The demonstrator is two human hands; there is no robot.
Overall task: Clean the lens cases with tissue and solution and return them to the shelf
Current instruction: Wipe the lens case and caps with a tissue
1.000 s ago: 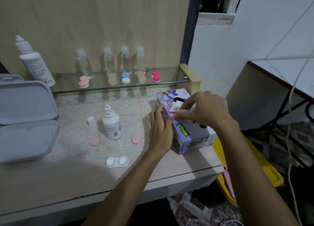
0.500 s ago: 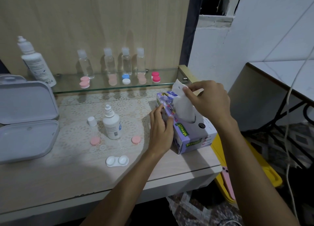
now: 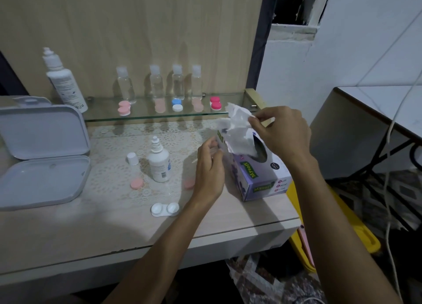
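Since half a second ago my right hand (image 3: 283,135) has lifted the tissue (image 3: 237,132) higher out of the tissue box (image 3: 258,173); its lower part is not yet free of the slot. From the head view, my right fingers pinch the tissue's upper edge, while my left hand (image 3: 209,166) rests against the box's near-left side, fingers loosely curled, steadying it. One lens case (image 3: 165,209) lies open on the counter (image 3: 91,230), its two pink caps (image 3: 136,183) loose beside the uncapped solution bottle (image 3: 159,162). Other cases (image 3: 177,104) sit on the glass shelf (image 3: 146,117). I judge this early: the case is opened, but no wiping has begun and nothing is returned yet.
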